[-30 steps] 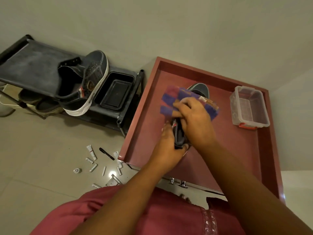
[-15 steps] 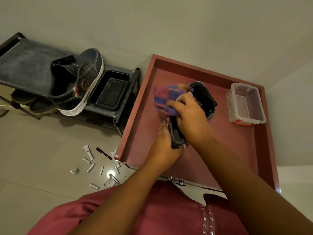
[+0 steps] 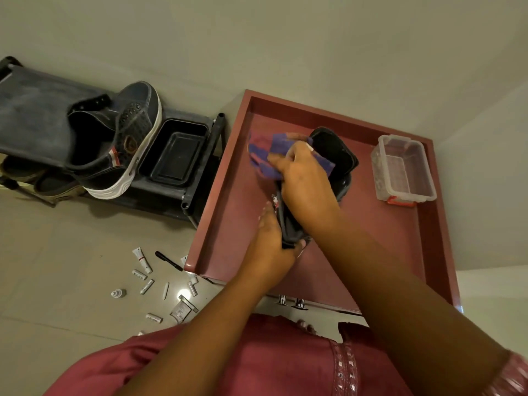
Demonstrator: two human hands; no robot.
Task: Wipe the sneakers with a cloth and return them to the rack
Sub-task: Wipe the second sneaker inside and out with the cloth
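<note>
A dark sneaker [image 3: 333, 155] lies on the red table [image 3: 380, 241], its toe pointing away from me. My left hand [image 3: 271, 241] grips its heel end. My right hand [image 3: 303, 178] holds a purple and pink cloth [image 3: 268, 151] pressed against the sneaker's left side. The middle of the shoe is hidden under my right hand. A second dark sneaker [image 3: 125, 138] with a white sole lies tilted on the dark shoe rack [image 3: 31, 110] at the left.
A black tray [image 3: 177, 155] sits on the rack beside the sneaker, and other shoes show on the shelf below. A clear plastic box [image 3: 404, 168] stands at the table's far right. Several small tubes and a pen [image 3: 168, 261] lie scattered on the floor.
My right hand has slid the cloth from the top of the sneaker toward its left side, uncovering the toe. My left hand keeps its grip on the heel.
</note>
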